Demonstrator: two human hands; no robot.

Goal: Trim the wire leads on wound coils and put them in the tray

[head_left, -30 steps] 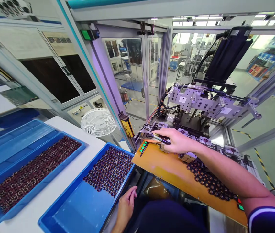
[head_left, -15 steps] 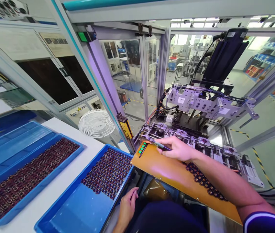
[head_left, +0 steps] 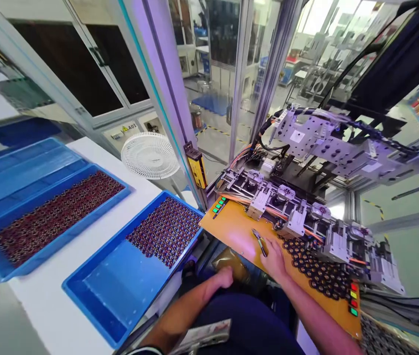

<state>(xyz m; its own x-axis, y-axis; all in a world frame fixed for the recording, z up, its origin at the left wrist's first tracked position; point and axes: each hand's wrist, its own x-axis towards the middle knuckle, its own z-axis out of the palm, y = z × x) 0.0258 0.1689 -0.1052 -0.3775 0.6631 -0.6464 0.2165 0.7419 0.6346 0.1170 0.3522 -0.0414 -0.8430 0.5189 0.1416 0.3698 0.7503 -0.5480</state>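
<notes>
My right hand [head_left: 274, 259] rests low over the orange-brown work plate [head_left: 227, 222]. Its fingers are closed on small pliers [head_left: 259, 241], whose metal tip points away from me toward the machine. To the right of that hand lie several dark ring-shaped parts [head_left: 311, 266] on the plate. Below the plate's front edge, my left hand [head_left: 226, 277] is curled closed in front of my body, beside a brown plastic bag [head_left: 231, 261]. Whatever those fingers may hold is hidden.
A machine fixture row [head_left: 293, 212] runs behind the plate. Green buttons [head_left: 217, 206] sit at its left end, coloured buttons [head_left: 353, 299] at its right. Blue trays [head_left: 94, 301] of small round parts stand left on a white table [head_left: 39, 301]. A white fan [head_left: 150, 155] stands behind.
My right hand has come back from the plate's far left area toward its front middle, with the pliers. My left hand has moved up and right, and its fingers are curled. The view has shifted.
</notes>
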